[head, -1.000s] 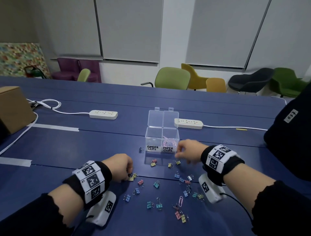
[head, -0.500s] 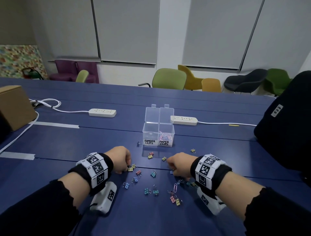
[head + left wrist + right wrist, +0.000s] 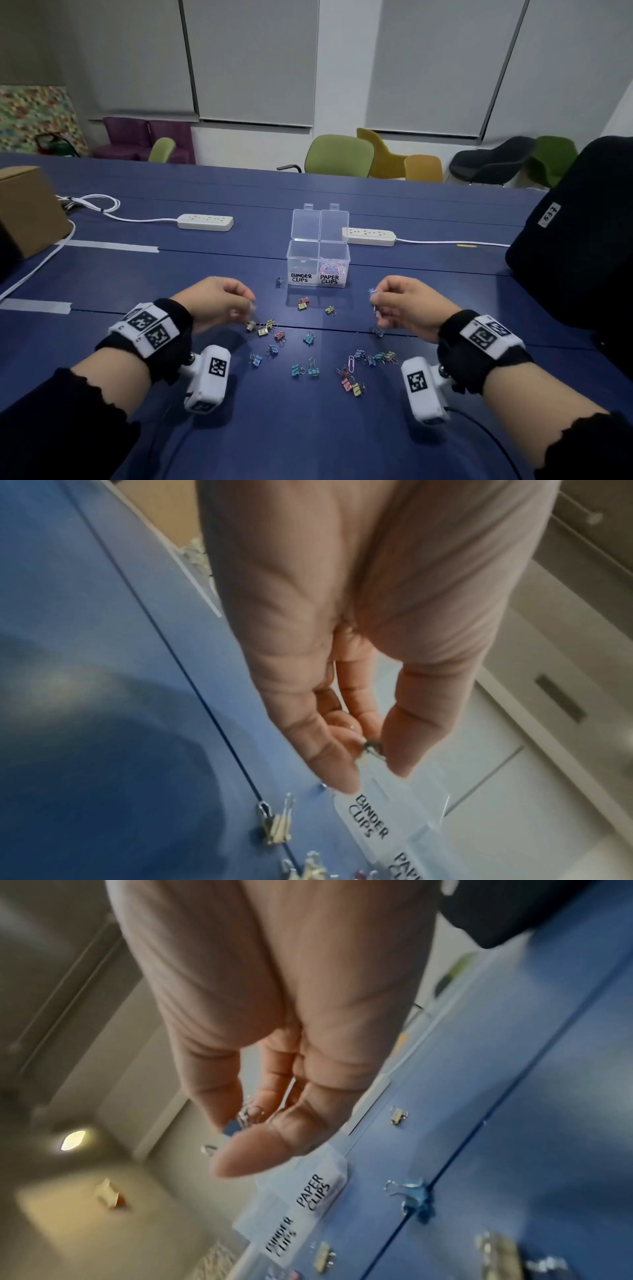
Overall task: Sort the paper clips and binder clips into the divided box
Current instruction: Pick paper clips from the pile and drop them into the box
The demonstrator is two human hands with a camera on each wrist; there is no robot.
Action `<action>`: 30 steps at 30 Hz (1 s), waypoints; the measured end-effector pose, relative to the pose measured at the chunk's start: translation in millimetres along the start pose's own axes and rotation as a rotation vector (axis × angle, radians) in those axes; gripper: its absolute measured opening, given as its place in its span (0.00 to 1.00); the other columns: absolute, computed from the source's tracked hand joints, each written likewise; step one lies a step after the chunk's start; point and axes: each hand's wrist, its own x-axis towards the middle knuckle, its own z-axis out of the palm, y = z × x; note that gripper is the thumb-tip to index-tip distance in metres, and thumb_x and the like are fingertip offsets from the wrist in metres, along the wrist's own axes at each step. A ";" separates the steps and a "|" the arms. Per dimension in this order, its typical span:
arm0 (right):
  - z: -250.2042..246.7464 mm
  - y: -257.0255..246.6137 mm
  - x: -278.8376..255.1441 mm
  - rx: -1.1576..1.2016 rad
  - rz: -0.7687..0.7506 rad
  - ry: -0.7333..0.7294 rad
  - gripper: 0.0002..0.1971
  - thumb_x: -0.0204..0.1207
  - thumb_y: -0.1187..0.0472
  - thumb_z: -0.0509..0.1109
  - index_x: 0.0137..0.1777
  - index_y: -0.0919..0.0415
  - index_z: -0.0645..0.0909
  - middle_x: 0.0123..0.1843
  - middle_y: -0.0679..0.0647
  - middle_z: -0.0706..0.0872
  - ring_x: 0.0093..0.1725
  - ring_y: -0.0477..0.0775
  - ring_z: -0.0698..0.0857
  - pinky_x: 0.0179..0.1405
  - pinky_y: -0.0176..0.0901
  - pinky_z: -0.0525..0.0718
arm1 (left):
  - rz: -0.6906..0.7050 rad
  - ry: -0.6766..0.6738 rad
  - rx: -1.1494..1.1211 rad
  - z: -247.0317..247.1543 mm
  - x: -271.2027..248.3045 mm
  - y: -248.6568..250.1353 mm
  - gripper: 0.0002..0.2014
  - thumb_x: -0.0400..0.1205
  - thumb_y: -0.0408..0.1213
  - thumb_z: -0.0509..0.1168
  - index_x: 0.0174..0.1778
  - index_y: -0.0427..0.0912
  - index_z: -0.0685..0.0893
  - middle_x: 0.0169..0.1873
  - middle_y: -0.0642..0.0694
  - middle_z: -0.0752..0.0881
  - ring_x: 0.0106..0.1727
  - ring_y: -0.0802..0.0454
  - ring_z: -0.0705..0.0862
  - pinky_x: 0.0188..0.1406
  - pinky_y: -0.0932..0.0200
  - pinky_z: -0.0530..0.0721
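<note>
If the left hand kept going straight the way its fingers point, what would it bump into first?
Probably the clear plastic divided box, on its BINDER CLIPS side. The left hand, pinching a small binder clip, points toward that label in the left wrist view; depth is hard to judge.

The blue bench (image 3: 428,445) carries a clear box (image 3: 318,265) beyond the hands, binder clips (image 3: 303,370) and a pink paper clip (image 3: 351,363) scattered between them, two power strips (image 3: 205,222) farther off, and a carton (image 3: 25,209) far left.
</note>
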 end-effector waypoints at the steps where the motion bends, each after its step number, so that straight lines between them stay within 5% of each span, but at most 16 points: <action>1: -3.8 2.0 -3.5 0.154 -0.001 0.009 0.12 0.79 0.72 0.66 0.36 0.61 0.72 0.31 0.57 0.77 0.25 0.50 0.79 0.25 0.38 0.83 | 0.001 0.000 -0.116 -1.0 -1.5 0.6 0.09 0.77 0.14 0.63 0.38 0.31 0.79 0.31 0.38 0.79 0.27 0.47 0.81 0.27 0.62 0.87; 5: -15.8 10.0 -14.9 0.571 0.015 0.067 0.09 0.79 0.69 0.63 0.37 0.61 0.75 0.35 0.55 0.79 0.27 0.47 0.81 0.21 0.32 0.83 | -0.053 0.053 -0.574 -9.7 -4.7 3.3 0.10 0.80 0.21 0.59 0.36 0.37 0.76 0.32 0.44 0.79 0.35 0.53 0.77 0.27 0.66 0.86; 8: -16.6 19.8 -18.5 0.705 0.041 0.073 0.06 0.70 0.66 0.72 0.36 0.61 0.78 0.35 0.55 0.80 0.30 0.49 0.81 0.20 0.31 0.82 | -0.115 0.088 -0.809 -14.7 -8.0 1.7 0.08 0.78 0.22 0.59 0.37 0.38 0.75 0.34 0.43 0.76 0.35 0.53 0.75 0.24 0.67 0.83; 10: -14.1 26.0 -18.3 0.780 0.033 0.041 0.13 0.55 0.64 0.83 0.35 0.61 0.81 0.34 0.55 0.81 0.29 0.49 0.82 0.20 0.32 0.83 | -0.147 0.062 -0.864 -13.4 -12.3 0.3 0.07 0.71 0.23 0.60 0.42 0.36 0.76 0.37 0.42 0.74 0.35 0.53 0.73 0.23 0.67 0.81; 15: -7.7 30.8 -15.9 0.915 0.063 -0.028 0.25 0.44 0.62 0.85 0.42 0.63 0.80 0.37 0.55 0.80 0.29 0.50 0.82 0.21 0.35 0.83 | -0.183 0.021 -0.961 -0.5 -20.9 -4.3 0.13 0.62 0.23 0.59 0.42 0.35 0.75 0.34 0.43 0.69 0.31 0.54 0.65 0.19 0.65 0.72; 20: 4.5 23.3 -9.1 0.786 0.228 0.054 0.10 0.77 0.58 0.66 0.38 0.61 0.75 0.32 0.53 0.73 0.21 0.44 0.74 0.11 0.27 0.68 | -0.220 -0.014 -0.931 13.3 -20.0 -5.1 0.06 0.69 0.31 0.61 0.34 0.42 0.68 0.30 0.45 0.65 0.29 0.54 0.63 0.15 0.66 0.66; 26: 7.8 16.8 -8.6 0.664 0.344 0.013 0.12 0.83 0.60 0.62 0.38 0.62 0.74 0.27 0.50 0.70 0.16 0.41 0.68 0.06 0.26 0.57 | -0.311 0.032 -0.856 10.5 -10.7 -10.0 0.17 0.82 0.41 0.62 0.29 0.42 0.67 0.33 0.44 0.72 0.20 0.55 0.70 0.15 0.69 0.71; 30: 10.8 13.9 -13.2 -0.005 0.236 -0.012 0.10 0.83 0.61 0.61 0.43 0.63 0.80 0.22 0.47 0.64 0.15 0.42 0.59 0.13 0.28 0.55 | -0.344 -0.005 -0.708 9.0 -13.0 -9.4 0.18 0.84 0.46 0.61 0.29 0.44 0.69 0.26 0.48 0.74 0.18 0.57 0.73 0.12 0.70 0.71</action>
